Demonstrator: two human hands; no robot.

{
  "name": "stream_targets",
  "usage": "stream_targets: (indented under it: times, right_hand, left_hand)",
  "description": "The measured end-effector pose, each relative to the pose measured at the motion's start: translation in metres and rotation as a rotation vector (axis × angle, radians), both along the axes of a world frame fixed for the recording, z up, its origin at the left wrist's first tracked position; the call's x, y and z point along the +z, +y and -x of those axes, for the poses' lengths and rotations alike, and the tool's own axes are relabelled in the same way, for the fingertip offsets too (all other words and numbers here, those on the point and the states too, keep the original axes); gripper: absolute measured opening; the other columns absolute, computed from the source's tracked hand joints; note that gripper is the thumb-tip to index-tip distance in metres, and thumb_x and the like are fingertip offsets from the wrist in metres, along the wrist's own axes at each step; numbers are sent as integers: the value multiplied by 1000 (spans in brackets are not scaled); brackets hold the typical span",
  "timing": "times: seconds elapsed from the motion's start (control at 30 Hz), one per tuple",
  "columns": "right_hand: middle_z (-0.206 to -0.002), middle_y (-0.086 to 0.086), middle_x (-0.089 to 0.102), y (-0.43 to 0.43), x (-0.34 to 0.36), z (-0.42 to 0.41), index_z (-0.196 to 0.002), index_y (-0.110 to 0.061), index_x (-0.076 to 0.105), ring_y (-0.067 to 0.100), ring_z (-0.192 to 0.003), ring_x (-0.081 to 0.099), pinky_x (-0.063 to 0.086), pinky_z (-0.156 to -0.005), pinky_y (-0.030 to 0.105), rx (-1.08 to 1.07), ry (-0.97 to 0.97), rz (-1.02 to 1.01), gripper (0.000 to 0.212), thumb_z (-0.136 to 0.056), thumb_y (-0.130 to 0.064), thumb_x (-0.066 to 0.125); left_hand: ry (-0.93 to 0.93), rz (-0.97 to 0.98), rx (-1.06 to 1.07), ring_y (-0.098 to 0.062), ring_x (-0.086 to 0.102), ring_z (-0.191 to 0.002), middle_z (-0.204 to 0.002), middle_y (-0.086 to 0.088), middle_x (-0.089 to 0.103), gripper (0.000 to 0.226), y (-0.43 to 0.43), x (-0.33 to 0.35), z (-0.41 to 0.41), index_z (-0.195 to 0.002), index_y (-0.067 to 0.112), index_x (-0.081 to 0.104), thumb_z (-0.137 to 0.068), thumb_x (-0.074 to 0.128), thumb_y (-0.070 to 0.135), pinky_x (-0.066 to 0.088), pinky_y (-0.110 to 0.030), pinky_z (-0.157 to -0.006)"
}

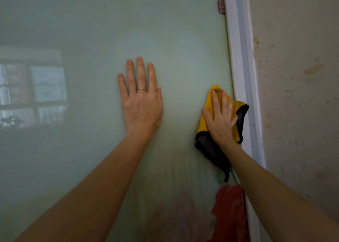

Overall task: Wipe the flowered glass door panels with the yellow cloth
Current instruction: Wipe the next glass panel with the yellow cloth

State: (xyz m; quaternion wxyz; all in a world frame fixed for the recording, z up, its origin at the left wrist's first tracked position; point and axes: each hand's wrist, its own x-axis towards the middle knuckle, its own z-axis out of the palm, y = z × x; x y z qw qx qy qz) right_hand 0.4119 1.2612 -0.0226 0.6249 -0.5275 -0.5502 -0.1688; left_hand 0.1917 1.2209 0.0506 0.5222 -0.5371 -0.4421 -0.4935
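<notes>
A person's left hand [141, 104] lies flat against the pale green glass door panel [91, 30], fingers straight and slightly spread, a thin ring [141, 89] on one finger. Just to its right, the right hand [220, 120] presses the yellow cloth [209, 101] against the same panel with straight fingers, the palm spread over the bunched fabric rather than curled round it. The cloth's dark grey underside [212, 151] folds out beneath the wrist and hangs down the glass. The cloth's outer edge sits just beside the white door frame [240, 67], which runs up the panel on the far side of the right hand. Beyond the frame stands a stained, speckled beige wall [293, 76]. Below the right forearm, a red printed flower [229, 212] shows on the glass, with a fainter pink flower [183, 214] between the two forearms. Well to the left of the left hand, a window reflection [33, 91] glows on the panel.
</notes>
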Motion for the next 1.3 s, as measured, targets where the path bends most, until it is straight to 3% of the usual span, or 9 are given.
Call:
stream_targets:
  times: [0.1, 0.23, 0.37, 0.6, 0.87, 1.03, 1.17, 1.3]
  right_hand:
    - [-171, 0, 11, 3, 1, 4, -161, -36, 22, 25, -157, 4, 9, -116, 73, -25, 5, -49, 74, -91, -61, 24]
    - [-167, 9, 26, 4, -48, 35, -158, -30, 30, 33, -153, 21, 25, -108, 77, -144, -70, -197, 63, -99, -48, 38]
    - [-169, 5, 20, -6, -84, 60, -160, -35, 22, 32, -157, 12, 16, -109, 78, -102, -150, -197, 64, -100, -49, 37]
    - [-166, 5, 31, -6, -3, 78, -158, -31, 32, 33, -153, 25, 26, -109, 72, -174, -54, -220, 58, -102, -47, 34]
    - [-167, 4, 26, -17, -83, 110, -159, -35, 25, 34, -155, 20, 22, -110, 76, -176, -185, -253, 60, -102, -48, 37]
    - [-165, 6, 32, -15, -26, 103, -157, -33, 30, 36, -150, 29, 29, -103, 79, -219, -176, -258, 58, -102, -48, 38]
    - [-167, 6, 29, -17, 7, 105, -159, -31, 32, 36, -153, 24, 23, -108, 78, -175, -127, -239, 58, -103, -48, 33]
    - [-169, 5, 23, -27, -56, 125, -160, -32, 24, 33, -156, 18, 21, -111, 74, -186, -256, -235, 56, -108, -52, 25]
  left_hand:
    - [-1, 1, 1, -37, 8, -154, -168, -16, 12, 61, -1, 0, 0, -160, 12, 20, -107, 36, 34, 2, -54, -123]
    - [-4, -2, -11, -37, 9, -154, -167, -16, 13, 60, 1, 0, 0, -160, 12, 22, -106, 36, 34, 2, -53, -123]
    - [-13, -4, -16, -37, 10, -154, -167, -15, 14, 60, 0, -1, -1, -160, 12, 23, -106, 37, 34, 4, -54, -123]
    - [-4, -25, -22, -37, 11, -154, -167, -16, 15, 61, 2, -1, 1, -160, 11, 23, -105, 38, 34, 5, -54, -123]
    - [13, -49, -27, -36, 15, -154, -166, -16, 20, 60, 6, -1, 2, -158, 11, 28, -104, 34, 35, 7, -55, -123]
    - [76, -51, -43, -35, 20, -153, -165, -14, 25, 59, 5, 0, 2, -157, 14, 33, -103, 34, 36, 7, -54, -122]
    - [182, -36, -31, -36, 24, -151, -163, -15, 28, 58, 2, 2, 10, -156, 13, 35, -103, 31, 34, 14, -54, -122]
    - [264, 0, -8, -33, 31, -149, -161, -15, 34, 54, -2, 3, 32, -153, 14, 41, -103, 31, 31, 23, -50, -120]
